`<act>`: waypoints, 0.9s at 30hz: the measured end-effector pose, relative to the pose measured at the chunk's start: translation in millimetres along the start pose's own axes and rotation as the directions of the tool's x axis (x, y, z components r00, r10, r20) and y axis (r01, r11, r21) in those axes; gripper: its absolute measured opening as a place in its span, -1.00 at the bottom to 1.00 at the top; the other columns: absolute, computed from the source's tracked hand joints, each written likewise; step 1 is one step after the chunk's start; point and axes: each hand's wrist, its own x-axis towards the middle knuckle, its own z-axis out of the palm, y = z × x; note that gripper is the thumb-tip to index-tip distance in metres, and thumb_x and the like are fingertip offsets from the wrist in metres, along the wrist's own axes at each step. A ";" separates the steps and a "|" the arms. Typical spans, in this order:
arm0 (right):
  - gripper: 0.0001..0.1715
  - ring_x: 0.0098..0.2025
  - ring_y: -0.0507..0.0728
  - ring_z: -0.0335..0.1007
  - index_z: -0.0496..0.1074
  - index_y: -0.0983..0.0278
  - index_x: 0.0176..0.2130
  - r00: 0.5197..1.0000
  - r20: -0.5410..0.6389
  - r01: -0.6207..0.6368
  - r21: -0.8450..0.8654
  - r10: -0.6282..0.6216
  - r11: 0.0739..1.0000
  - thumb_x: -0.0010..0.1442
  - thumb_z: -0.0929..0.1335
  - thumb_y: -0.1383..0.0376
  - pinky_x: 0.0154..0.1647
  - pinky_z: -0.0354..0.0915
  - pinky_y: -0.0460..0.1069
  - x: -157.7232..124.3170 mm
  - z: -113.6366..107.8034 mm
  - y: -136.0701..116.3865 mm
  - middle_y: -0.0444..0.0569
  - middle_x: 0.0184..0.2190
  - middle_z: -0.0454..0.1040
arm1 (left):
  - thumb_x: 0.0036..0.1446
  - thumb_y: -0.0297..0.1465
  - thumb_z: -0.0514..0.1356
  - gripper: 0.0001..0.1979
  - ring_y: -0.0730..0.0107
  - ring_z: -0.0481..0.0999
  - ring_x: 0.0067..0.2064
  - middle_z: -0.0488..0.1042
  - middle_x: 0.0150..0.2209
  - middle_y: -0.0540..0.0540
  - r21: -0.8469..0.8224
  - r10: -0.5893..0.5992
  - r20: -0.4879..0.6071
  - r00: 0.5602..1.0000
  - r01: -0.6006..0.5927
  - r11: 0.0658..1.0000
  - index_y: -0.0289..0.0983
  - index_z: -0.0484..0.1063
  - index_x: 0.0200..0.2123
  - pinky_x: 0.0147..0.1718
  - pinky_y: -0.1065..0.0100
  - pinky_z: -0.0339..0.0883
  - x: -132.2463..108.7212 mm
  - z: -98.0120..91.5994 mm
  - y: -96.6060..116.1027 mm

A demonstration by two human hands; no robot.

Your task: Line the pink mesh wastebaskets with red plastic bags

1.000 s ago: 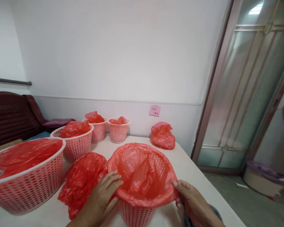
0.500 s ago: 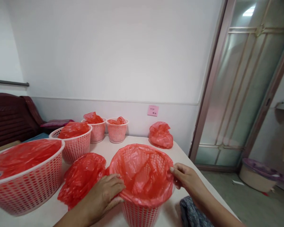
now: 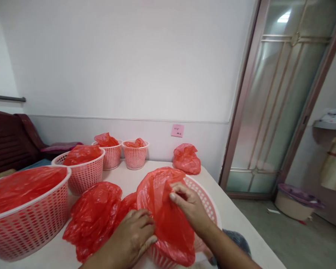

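Note:
A pink perforated basket (image 3: 205,201) stands at the front of the white table, tilted toward me. A red plastic bag (image 3: 173,220) lines its left part and is off the right rim, where bare mesh shows. My right hand (image 3: 189,205) pinches the bag's edge above the basket's middle. At the left rim, my left hand (image 3: 134,235) has its fingers closed on the gathered bag. Just left of the basket lies a crumpled pile of red bags (image 3: 96,216).
Several pink baskets (image 3: 136,157) with red bags in them stand on the table (image 3: 254,239) at left and back. A red bag bundle (image 3: 186,158) sits at the back right, below a pink note (image 3: 177,130). Dark grey cloth (image 3: 236,241) lies by the right edge.
My right hand has moved left and pulled the bag's edge off the right rim toward the middle. The basket's right mesh is now uncovered. My left hand stays near the left rim.

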 end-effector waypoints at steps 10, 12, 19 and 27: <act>-0.50 -0.09 0.18 0.43 0.34 0.27 -0.05 0.881 0.394 0.428 -0.428 -0.262 0.796 -0.03 0.42 0.39 -0.10 0.42 0.05 -49.0 43.9 5.5 0.06 -0.13 0.47 | 0.32 -0.44 -0.02 -0.74 0.43 0.35 -0.46 0.34 -0.50 0.01 -0.117 -0.195 -0.334 0.922 0.164 0.979 -0.22 0.22 -0.47 -0.49 0.39 0.20 -2.0 15.7 -14.9; -0.31 -0.06 0.25 0.47 0.24 0.30 0.08 0.871 0.357 0.489 -0.575 -0.336 0.656 -0.04 0.45 0.34 -0.11 0.48 0.09 -53.7 43.8 9.9 0.14 -0.08 0.48 | 0.32 -0.48 -0.04 -0.76 0.43 0.35 -0.44 0.35 -0.48 0.00 -0.151 -0.195 -0.361 0.912 0.149 0.977 -0.22 0.22 -0.44 -0.45 0.40 0.25 1.7 11.2 -10.4; -0.54 -0.43 0.20 0.49 0.23 0.37 -0.01 0.779 0.200 0.485 -0.793 -0.594 0.368 0.05 0.21 0.43 -0.49 0.49 0.04 -56.5 40.6 15.8 0.07 -0.42 0.53 | 0.21 -0.55 0.09 -0.90 0.34 0.45 -0.27 0.50 -0.35 -0.11 -0.209 0.081 -0.366 0.927 -0.167 0.964 -0.25 0.32 -0.30 -0.22 0.28 0.42 11.4 -16.3 23.7; -0.60 -0.41 0.09 0.41 0.30 0.15 0.02 0.803 -0.012 0.487 -0.562 -0.595 0.668 0.21 0.19 0.43 -0.46 0.32 -0.06 -83.9 19.8 17.0 -0.04 -0.41 0.44 | 0.23 -0.20 0.10 -0.74 0.20 0.43 0.06 0.46 -0.02 -0.14 -0.777 -0.778 -0.283 0.561 0.342 0.529 -0.16 0.37 -0.07 0.05 0.14 0.33 -6.3 -11.4 -10.8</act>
